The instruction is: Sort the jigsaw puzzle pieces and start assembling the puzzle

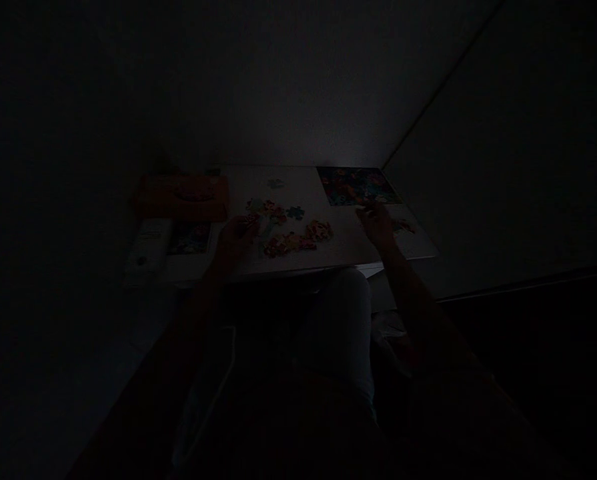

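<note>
Head view, very dark, detail is limited. White tabletop (338,250) runs across the middle of the frame with jigsaw pieces on it. Left hand (234,239) sits at 9 o'clock of the loose piece pile (291,241), its fingers curled at the edge of a second small cluster of pieces (271,212); too dim to say whether they grip a piece or just touch it. Right hand (377,223) is at 3 o'clock of the pile, fingers loosely spread, tips just at the lower edge of the assembled puzzle section (357,185); cannot tell if anything is held. That section is a rectangle at 1 o'clock on the tabletop, long axis roughly left-right. A single blue piece (295,213) lies between the clusters. Orange box (183,197) at 10 o'clock, long axis left-right; a printed sheet or lid (188,238) just below it, beside a white strip (148,250). No writing readable anywhere at this light level.
</note>
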Tool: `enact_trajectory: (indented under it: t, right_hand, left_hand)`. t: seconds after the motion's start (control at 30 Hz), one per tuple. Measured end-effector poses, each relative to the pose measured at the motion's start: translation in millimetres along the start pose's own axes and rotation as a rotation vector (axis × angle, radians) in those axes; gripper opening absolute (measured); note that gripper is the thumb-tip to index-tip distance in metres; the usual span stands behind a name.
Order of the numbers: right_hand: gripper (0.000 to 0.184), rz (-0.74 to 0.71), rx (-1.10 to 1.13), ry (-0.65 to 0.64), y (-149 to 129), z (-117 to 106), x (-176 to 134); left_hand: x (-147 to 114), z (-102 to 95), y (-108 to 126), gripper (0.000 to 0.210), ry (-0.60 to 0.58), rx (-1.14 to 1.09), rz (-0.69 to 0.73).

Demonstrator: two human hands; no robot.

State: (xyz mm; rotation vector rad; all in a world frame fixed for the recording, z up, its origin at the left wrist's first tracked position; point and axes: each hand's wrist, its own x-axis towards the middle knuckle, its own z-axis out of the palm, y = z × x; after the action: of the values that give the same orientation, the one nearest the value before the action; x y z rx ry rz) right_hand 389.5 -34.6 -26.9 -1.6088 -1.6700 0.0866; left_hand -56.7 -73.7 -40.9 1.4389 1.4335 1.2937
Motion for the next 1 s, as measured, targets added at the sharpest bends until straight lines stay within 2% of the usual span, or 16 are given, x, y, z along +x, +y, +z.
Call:
enact_trajectory:
  t: [0.13,0.23,0.3,0.37,0.43,0.53,0.7,0.87,1.0]
  right_hand:
    - [0.041,-0.221,0.237,-0.288,-92.8,60.8,-2.4]
    - [0.032,-0.328,0.234,-0.439,-155.9,95.0,-0.4]
    - [0.026,-0.327,0.207,-0.525,-181.4,107.7,3.6]
    - [0.022,-0.311,0.233,-0.579,-192.3,112.4,8.0]
    - [0.023,-0.277,0.313,-0.586,-192.5,110.3,12.2]
    - [0.033,-0.172,0.441,-0.518,-184.0,97.9,19.4]
    - [0.047,-0.077,0.629,-0.39,-174.2,63.7,32.4]
    - [0.044,-0.06,0.731,-0.383,-181.2,27.2,33.4]
    - [0.044,-0.088,0.728,-0.387,-189.6,13.0,30.8]
  left_hand:
    - [-1.7,-0.7,-4.4,0.046,-0.058,0.032,0.085]
    - [-4.4,-2.2,-5.9,0.055,-0.15,0.03,0.12]
    - [-5.0,-1.9,-7.1,0.059,-0.173,-0.007,0.135]
    - [-4.3,-1.0,-8.4,0.062,-0.171,-0.034,0.143]
    - [-2.7,-0.3,-9.3,0.066,-0.17,-0.026,0.145]
    - [-1.1,-0.5,-9.4,0.068,-0.175,0.016,0.152]
    - [-2.0,-2.0,-8.0,0.055,-0.155,0.045,0.101]
    - [-2.0,-2.2,-9.3,0.055,-0.162,0.075,0.1]
    - [-2.0,-2.7,-10.2,0.055,-0.149,0.09,0.115]
